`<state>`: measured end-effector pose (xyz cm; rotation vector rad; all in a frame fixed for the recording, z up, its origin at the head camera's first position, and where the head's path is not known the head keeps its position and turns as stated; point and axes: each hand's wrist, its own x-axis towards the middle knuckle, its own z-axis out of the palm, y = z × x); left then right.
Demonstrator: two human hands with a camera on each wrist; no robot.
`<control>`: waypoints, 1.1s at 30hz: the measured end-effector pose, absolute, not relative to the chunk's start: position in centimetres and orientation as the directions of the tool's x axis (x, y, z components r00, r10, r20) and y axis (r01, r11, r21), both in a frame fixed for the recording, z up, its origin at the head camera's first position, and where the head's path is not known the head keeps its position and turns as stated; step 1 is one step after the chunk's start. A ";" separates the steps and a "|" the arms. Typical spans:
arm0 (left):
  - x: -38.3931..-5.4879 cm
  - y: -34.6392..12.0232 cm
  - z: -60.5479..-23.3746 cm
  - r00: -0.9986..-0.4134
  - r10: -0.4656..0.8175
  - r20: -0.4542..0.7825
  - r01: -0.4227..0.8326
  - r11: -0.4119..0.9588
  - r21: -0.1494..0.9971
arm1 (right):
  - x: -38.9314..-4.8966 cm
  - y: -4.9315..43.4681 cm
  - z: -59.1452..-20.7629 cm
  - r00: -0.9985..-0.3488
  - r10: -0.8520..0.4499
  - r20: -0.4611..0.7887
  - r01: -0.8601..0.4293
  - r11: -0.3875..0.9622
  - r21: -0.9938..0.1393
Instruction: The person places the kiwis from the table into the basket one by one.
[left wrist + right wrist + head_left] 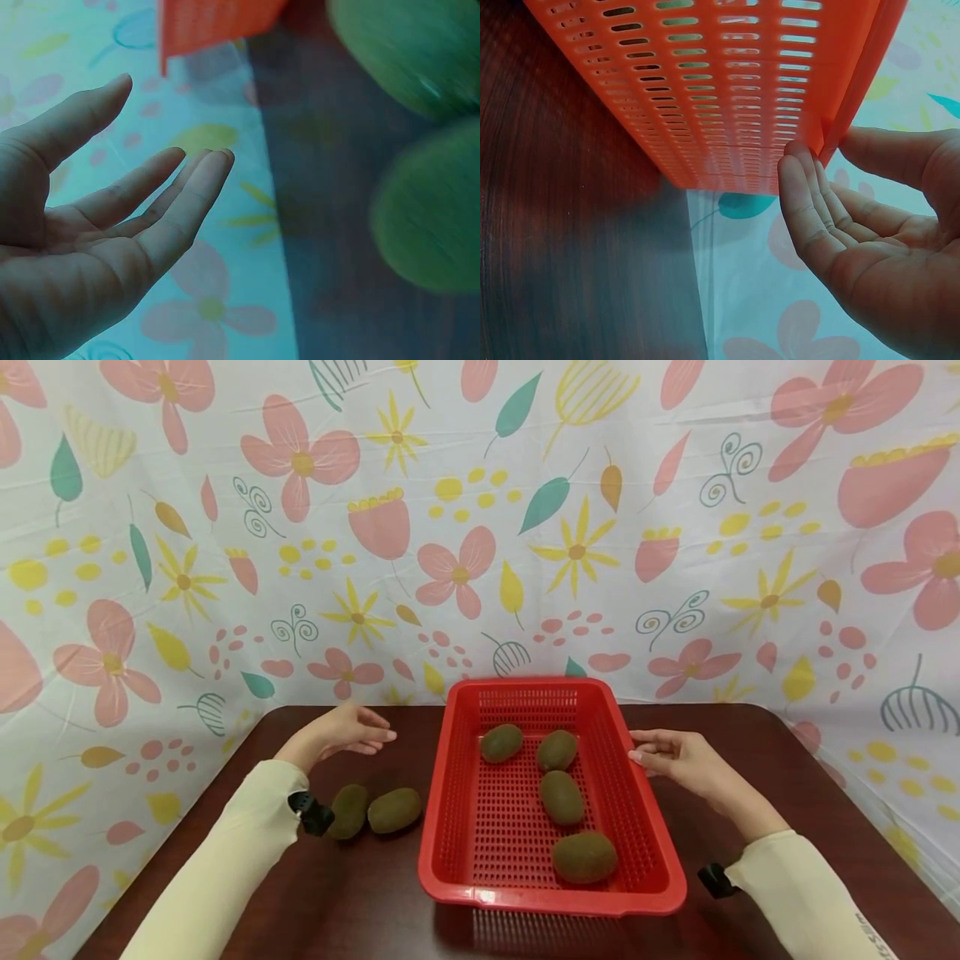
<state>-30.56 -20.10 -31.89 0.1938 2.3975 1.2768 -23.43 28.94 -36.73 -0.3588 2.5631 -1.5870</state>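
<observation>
A red plastic basket [551,900] with slotted walls holds several brown kiwis [585,857], spread over its base. My right hand [678,762] is at the basket's right side, thumb at the rim and fingertips under it against the outer wall, pinching the edge. To the left of the basket, my left hand [348,732] hovers with relaxed fingers and nothing in them. Nearer the body than that hand, two more kiwis lie side by side on the table, an outer kiwi [348,812] partly behind the wrist camera and an inner kiwi [395,811].
The dark wooden table [360,902] ends at a floral curtain [450,568] that hangs behind it and at the sides. Black wrist cameras sit on both sleeves, one wrist camera [311,812] close to the loose kiwis.
</observation>
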 end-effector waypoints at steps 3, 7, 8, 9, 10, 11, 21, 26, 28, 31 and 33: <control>-30.1 -21.7 -33.0 -0.908 0.293 -0.301 -0.077 0.588 0.805 | -23.5 28.9 -36.7 -0.967 -0.252 0.035 -0.144 0.426 -0.893; -29.3 -23.1 -34.1 -0.913 0.271 -0.304 -0.077 0.618 0.782 | -23.5 29.0 -36.8 -0.968 -0.248 0.037 -0.144 0.426 -0.893; -29.0 -23.5 -34.3 -0.912 0.272 -0.307 -0.074 0.627 0.775 | -23.5 28.9 -36.8 -0.968 -0.248 0.037 -0.143 0.425 -0.894; -28.8 -23.8 -34.5 -0.911 0.273 -0.310 -0.072 0.634 0.770 | -23.5 28.9 -36.8 -0.968 -0.248 0.038 -0.144 0.424 -0.894; -28.5 -24.0 -34.7 -0.911 0.269 -0.314 -0.074 0.639 0.765 | -23.5 28.9 -36.8 -0.968 -0.248 0.038 -0.143 0.422 -0.895; -28.3 -24.3 -34.9 -0.910 0.268 -0.317 -0.075 0.645 0.760 | -23.5 28.9 -36.8 -0.968 -0.248 0.037 -0.142 0.420 -0.896; -26.6 -25.7 -36.1 -0.887 0.275 -0.370 -0.094 0.677 0.730 | -23.5 28.9 -36.7 -0.971 -0.238 0.027 -0.128 0.420 -0.899; -26.4 -25.9 -36.5 -0.876 0.280 -0.392 -0.109 0.677 0.728 | -23.5 29.0 -36.7 -0.971 -0.238 0.024 -0.125 0.422 -0.898; -26.3 -25.9 -36.6 -0.873 0.281 -0.398 -0.111 0.680 0.724 | -23.5 28.9 -36.8 -0.971 -0.239 0.026 -0.129 0.425 -0.896; -26.2 -25.8 -36.8 -0.871 0.271 -0.409 -0.121 0.689 0.714 | -23.5 28.9 -36.8 -0.970 -0.240 0.030 -0.134 0.427 -0.894; -26.2 -25.7 -37.0 -0.868 0.268 -0.419 -0.129 0.693 0.710 | -23.5 28.8 -36.8 -0.970 -0.240 0.031 -0.134 0.428 -0.894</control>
